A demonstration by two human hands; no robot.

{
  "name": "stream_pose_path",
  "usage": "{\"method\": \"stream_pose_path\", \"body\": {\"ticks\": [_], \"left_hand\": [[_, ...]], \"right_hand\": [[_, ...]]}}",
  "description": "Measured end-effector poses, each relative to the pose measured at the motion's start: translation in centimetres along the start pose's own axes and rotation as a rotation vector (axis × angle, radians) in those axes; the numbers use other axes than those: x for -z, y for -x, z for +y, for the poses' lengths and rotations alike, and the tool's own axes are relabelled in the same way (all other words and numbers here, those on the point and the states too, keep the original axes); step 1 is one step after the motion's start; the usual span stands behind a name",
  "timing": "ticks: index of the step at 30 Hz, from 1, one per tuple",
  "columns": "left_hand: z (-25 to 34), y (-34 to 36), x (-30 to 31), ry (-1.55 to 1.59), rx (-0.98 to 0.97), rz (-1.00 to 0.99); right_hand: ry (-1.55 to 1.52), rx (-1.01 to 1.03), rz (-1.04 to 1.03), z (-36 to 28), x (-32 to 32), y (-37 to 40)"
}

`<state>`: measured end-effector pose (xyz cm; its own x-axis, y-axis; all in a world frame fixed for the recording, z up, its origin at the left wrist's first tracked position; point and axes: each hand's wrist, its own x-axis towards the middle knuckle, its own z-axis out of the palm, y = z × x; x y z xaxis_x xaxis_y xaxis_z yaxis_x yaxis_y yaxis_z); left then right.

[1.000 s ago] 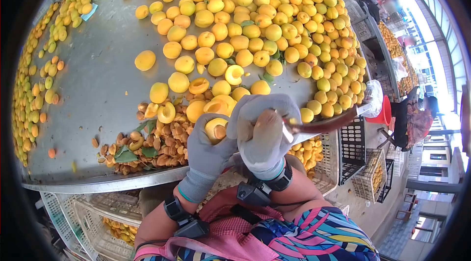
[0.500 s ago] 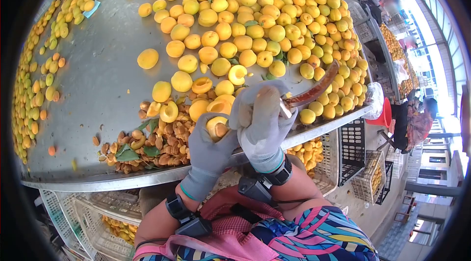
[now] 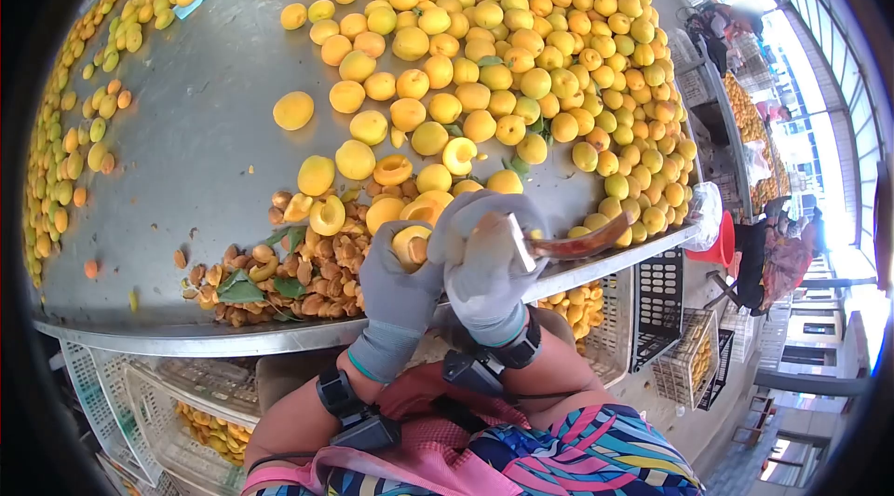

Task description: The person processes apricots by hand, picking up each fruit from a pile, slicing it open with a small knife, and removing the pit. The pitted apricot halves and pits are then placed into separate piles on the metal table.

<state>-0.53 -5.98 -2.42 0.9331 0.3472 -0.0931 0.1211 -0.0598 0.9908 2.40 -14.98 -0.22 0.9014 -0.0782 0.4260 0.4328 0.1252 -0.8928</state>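
My left hand, in a grey glove, holds an opened apricot half with the brown pit showing. Right beside it, my gloved right hand is closed round a curved knife, whose rusty blade points right. Whether the right fingers also grip some fruit is hidden. Under and left of my hands lies a heap of brown pits with green leaves. Cut apricot halves rest on top of it. Whole apricots are piled on the metal table beyond.
Crates of apricots stand below the table edge. At the right are a black crate, a white crate, a red bucket and a seated person. More apricots line the table's far left.
The knife has swung lower, its blade now nearer level and over the table edge. My right hand has turned slightly. The camera view has shifted a little.
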Motion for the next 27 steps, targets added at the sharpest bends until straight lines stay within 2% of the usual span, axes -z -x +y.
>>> {"method": "stream_pose_path", "body": {"ticks": [1,3,4,5,6,9,10,17,19,22,24,26,27], "left_hand": [[-0.2,-0.1,0.0,-0.008,0.001,0.003],[-0.6,0.0,-0.1,-0.016,0.004,0.005],[-0.7,0.1,-0.1,-0.036,-0.037,0.004],[-0.8,0.1,-0.1,-0.056,-0.077,0.004],[-0.6,0.2,0.0,-0.057,-0.075,0.005],[0.6,0.4,0.2,-0.083,-0.035,-0.048],[0.8,0.4,0.2,-0.076,-0.07,-0.063],[0.6,0.4,-0.1,-0.035,-0.127,-0.166],[0.3,0.3,0.0,-0.034,-0.127,-0.235],[0.2,0.2,0.1,-0.015,-0.112,-0.341],[-0.3,0.1,0.1,0.002,-0.094,-0.382],[-1.9,0.1,-0.2,-0.28,-0.402,-0.394],[-2.1,0.0,-0.3,-0.28,-0.402,-0.396]], "right_hand": [[-0.016,-0.035,-0.022,-0.1,0.1,0.0],[0.985,0.621,-0.126,0.2,0.8,-0.4],[0.737,0.244,-0.125,0.6,0.5,0.0],[0.481,-0.099,-0.025,1.0,0.1,0.4],[0.198,-0.164,0.031,0.6,0.1,-0.1],[-0.248,-0.346,0.104,-1.3,-0.7,-2.2],[-0.267,-0.34,-0.036,-1.8,-0.8,-3.2],[-0.306,-0.417,-0.258,-2.7,-0.5,-4.4],[-0.3,-0.462,-0.297,-3.1,-0.4,-4.5],[-0.357,-0.415,-0.288,-3.1,-0.3,-4.7],[-0.253,-0.459,-0.518,-2.8,-0.1,-5.2],[-0.206,-0.506,-0.558,-3.8,-0.3,-5.6],[-0.158,-0.552,-0.599,-4.3,-0.4,-5.7]]}}
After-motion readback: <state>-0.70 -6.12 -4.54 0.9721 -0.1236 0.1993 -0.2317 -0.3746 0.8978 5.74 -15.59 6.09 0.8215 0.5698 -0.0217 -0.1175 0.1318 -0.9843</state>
